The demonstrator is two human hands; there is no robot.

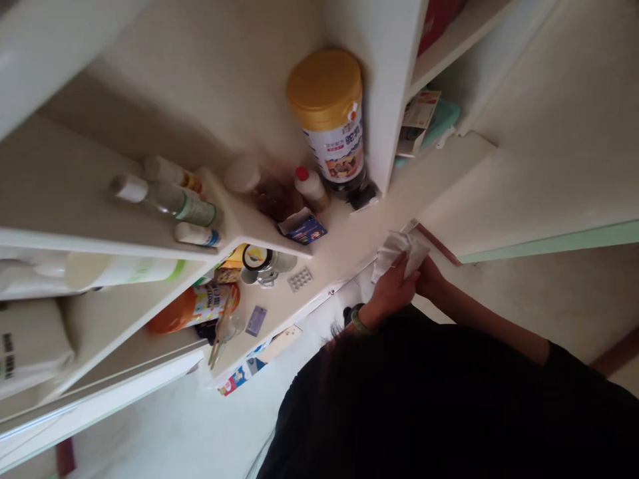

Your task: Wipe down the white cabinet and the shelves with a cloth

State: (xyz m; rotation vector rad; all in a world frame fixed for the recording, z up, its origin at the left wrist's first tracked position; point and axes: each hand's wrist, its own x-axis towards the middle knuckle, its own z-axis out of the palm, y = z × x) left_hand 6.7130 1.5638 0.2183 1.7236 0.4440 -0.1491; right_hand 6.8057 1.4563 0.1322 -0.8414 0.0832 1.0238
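Both of my hands meet at a crumpled white cloth [399,249] at the front edge of a white shelf [349,253]. My left hand [392,289], with a green band at the wrist, is closed over the cloth from below. My right hand [430,274] presses against the cloth's right side, its fingers tucked under it. My black sleeve and dark hair fill the lower right of the view.
On the shelf stand a big yellow-lidded tin [329,116], a small red-capped bottle [310,187], a blue box [304,228] and a pill blister [300,279]. Bottles [172,199] lie on another shelf to the left, with an orange jar [194,309] beneath. A white wall is at the right.
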